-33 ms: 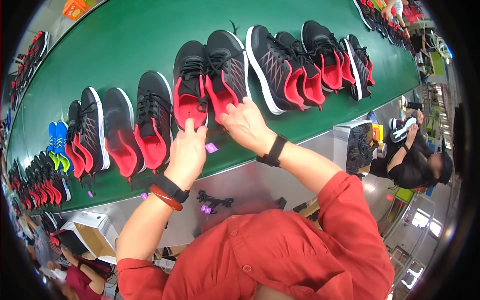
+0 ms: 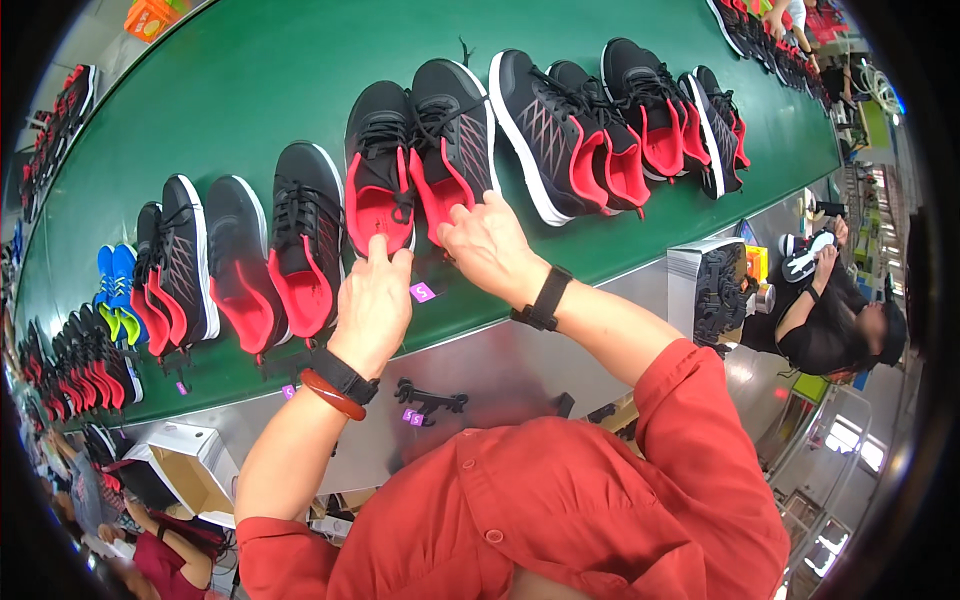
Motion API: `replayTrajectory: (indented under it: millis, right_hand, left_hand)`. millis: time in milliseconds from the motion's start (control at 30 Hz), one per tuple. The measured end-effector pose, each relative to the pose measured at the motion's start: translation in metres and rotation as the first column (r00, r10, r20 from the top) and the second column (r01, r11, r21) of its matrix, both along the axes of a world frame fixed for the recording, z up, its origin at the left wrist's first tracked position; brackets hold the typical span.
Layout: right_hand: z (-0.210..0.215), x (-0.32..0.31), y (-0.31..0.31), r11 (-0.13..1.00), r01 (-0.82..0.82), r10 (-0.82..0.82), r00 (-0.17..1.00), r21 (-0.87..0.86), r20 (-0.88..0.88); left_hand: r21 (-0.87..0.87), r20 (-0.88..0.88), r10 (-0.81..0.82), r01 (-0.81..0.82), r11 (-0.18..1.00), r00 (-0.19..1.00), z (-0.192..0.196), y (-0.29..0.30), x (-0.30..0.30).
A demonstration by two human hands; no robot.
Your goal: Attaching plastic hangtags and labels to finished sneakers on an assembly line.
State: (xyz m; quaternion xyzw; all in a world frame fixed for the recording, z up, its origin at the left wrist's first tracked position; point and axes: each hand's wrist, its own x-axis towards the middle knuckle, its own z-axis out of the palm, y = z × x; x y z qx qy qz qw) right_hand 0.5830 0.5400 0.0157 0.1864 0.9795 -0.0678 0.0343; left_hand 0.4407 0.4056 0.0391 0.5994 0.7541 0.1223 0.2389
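Observation:
A pair of black sneakers with red linings and white soles lies in front of me, toes pointing away. My left hand point(image 2: 375, 300) is closed on the heel of the left sneaker point(image 2: 380, 135), a fingertip at the inside of its collar. With curled fingers my right hand point(image 2: 492, 252) grips the heel of the right sneaker point(image 2: 453, 125). A small purple tag point(image 2: 422, 292) shows between my hands, below the heels. What my thumbs touch is hidden. Black laces cross both tongues, and one lace end hangs into the left opening.
The sneakers lie on a green conveyor belt point(image 2: 270, 80) with more shoes on both sides. A black plastic shoe hanger point(image 2: 430, 398) with purple tags rests on the metal ledge point(image 2: 480, 370). At right stands a box of black hangers point(image 2: 720, 285); beyond it a co-worker point(image 2: 825, 310) handles a shoe.

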Motion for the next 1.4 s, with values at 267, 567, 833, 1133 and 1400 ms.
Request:
replayTrajectory:
  millis: [267, 567, 833, 1133, 1400]
  right_hand:
    - [-0.019, 0.017, 0.018, 0.993, 0.057, -0.08, 0.966, -0.101, -0.248]
    - [-0.022, 0.093, -0.065, 0.901, 0.003, -0.102, 0.974, -0.434, -0.204]
    - [-0.03, 0.102, -0.169, 0.902, -0.013, -0.013, 0.998, -0.431, -0.056]
    - [-0.027, 0.15, -0.108, 0.553, 0.075, -0.202, 0.978, -0.83, -0.047]
    - [-0.008, 0.189, -0.011, -0.106, 0.113, -0.866, 0.477, -0.988, 0.147]
  left_hand:
    - [0.25, 0.12, 0.059, -0.087, 0.964, 0.991, -0.011, -0.001, 0.014]
    - [0.115, 0.037, -0.073, 0.068, 0.991, 0.997, -0.026, -0.009, 0.002]
    - [0.371, -0.075, -0.031, 0.057, 0.927, 0.997, 0.01, 0.012, 0.025]
    - [0.302, -0.01, -0.254, 0.245, 0.921, 0.967, -0.004, 0.12, 0.101]
    - [0.172, 0.144, -0.361, 0.336, 0.926, 0.921, -0.037, 0.137, 0.094]
